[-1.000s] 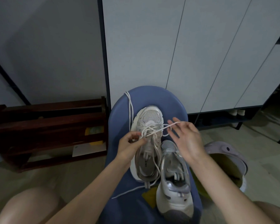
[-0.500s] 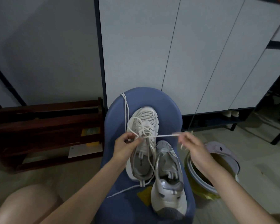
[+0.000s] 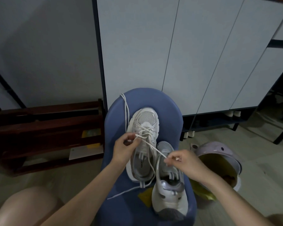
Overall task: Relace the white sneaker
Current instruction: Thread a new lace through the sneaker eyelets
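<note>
A white sneaker lies toe away from me on a blue chair seat. Its white lace crosses the upper eyelets and runs taut from my left hand to my right. My left hand pinches the lace at the sneaker's left side. My right hand pinches the lace end lower right, over a second sneaker whose grey toe points toward me. One loose lace strand trails up the chair's left edge; another runs off below the heel.
A dark wooden rack stands at the left with a yellow item in it. White cabinet doors rise behind the chair. A lilac bin with a yellow liner sits on the floor at the right. My knees show at the bottom corners.
My right hand has drawn the lace out to the right and then down toward me, over the second sneaker. My left hand has stayed at the sneaker's left side.
</note>
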